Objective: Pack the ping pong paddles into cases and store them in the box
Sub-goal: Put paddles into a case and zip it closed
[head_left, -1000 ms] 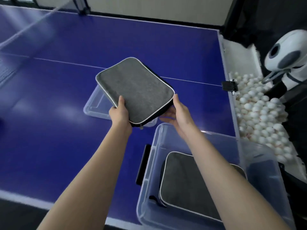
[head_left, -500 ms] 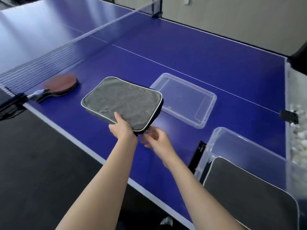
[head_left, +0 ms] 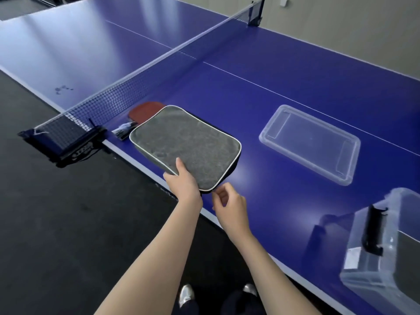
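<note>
left hand (head_left: 181,186): grips case (head_left: 185,144) near edge, thumb on top
right hand (head_left: 229,206): curled at case corner; hold unclear
case: grey, white piping

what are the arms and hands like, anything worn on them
No sleeves: the left forearm and right forearm are bare as far as the view shows. The left hand and right hand wear no gloves; no ring, watch or bracelet shows.

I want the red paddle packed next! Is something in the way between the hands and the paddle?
Only the grey case: the left hand holds it in front of the red paddle, hiding part of its blade. The right hand is at the case's near corner. Nothing else visible lies between them.
</note>
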Demonstrator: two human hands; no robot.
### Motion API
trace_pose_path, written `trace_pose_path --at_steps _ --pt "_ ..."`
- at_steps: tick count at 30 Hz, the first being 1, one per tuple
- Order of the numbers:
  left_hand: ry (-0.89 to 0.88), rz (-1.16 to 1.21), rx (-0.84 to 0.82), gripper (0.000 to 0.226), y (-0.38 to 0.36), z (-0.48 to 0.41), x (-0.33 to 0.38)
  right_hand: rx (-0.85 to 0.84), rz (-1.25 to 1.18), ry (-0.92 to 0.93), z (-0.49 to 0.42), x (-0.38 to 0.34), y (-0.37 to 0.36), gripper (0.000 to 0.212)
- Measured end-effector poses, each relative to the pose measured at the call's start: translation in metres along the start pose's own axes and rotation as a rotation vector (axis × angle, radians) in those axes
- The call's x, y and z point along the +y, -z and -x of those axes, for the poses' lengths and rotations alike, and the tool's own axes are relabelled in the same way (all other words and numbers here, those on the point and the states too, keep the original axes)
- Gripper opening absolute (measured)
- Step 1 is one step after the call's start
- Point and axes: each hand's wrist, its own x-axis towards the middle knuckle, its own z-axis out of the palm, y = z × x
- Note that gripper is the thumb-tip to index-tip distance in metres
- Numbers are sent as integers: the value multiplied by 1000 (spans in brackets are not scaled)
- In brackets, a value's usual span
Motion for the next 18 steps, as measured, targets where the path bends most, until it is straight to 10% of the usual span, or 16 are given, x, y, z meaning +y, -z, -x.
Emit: trace_pose_path --at_steps 18 --pt "-81 -67 -167 31 -35 -162 81 178 -74 109 -134 -43 -74 30"
